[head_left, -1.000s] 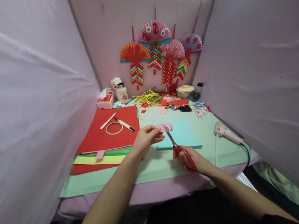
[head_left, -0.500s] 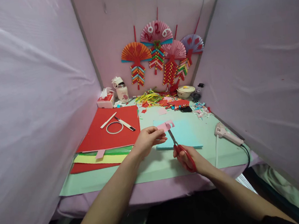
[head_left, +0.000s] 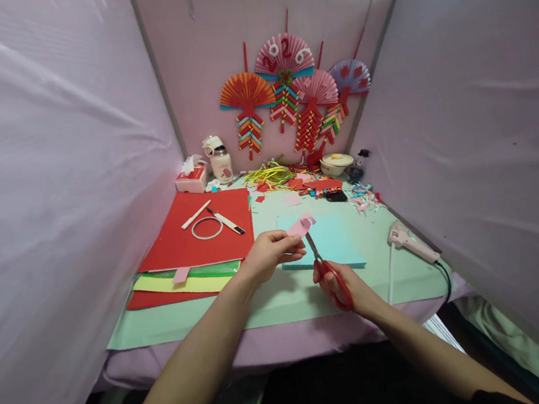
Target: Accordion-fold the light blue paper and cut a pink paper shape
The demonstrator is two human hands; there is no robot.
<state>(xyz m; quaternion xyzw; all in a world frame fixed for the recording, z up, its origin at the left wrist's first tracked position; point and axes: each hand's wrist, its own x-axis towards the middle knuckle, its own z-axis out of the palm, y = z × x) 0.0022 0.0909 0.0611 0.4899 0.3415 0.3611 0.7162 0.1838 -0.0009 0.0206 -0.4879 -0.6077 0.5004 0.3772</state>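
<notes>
Pinched in my left hand point(head_left: 276, 252) is a small piece of pink paper point(head_left: 297, 227), its far end partly cut and curling. My right hand point(head_left: 335, 286) grips red-handled scissors point(head_left: 324, 264) by the loops. The scissor blades point up and away from me and meet the pink paper near its cut end. Both hands are above the table in front of a stack of light blue paper point(head_left: 336, 240).
Red sheets point(head_left: 171, 240) at left carry a craft knife point(head_left: 225, 221), a white pen-like tool point(head_left: 196, 215) and a ring point(head_left: 206, 228). A glue gun point(head_left: 412, 242) with its cord lies right. Paper scraps point(head_left: 321, 186) and a lidded bowl point(head_left: 336, 163) are at the back.
The pink paper has tilted, its far end rising and curling more. My left hand has shifted slightly right toward the scissors. My right hand stays almost in place.
</notes>
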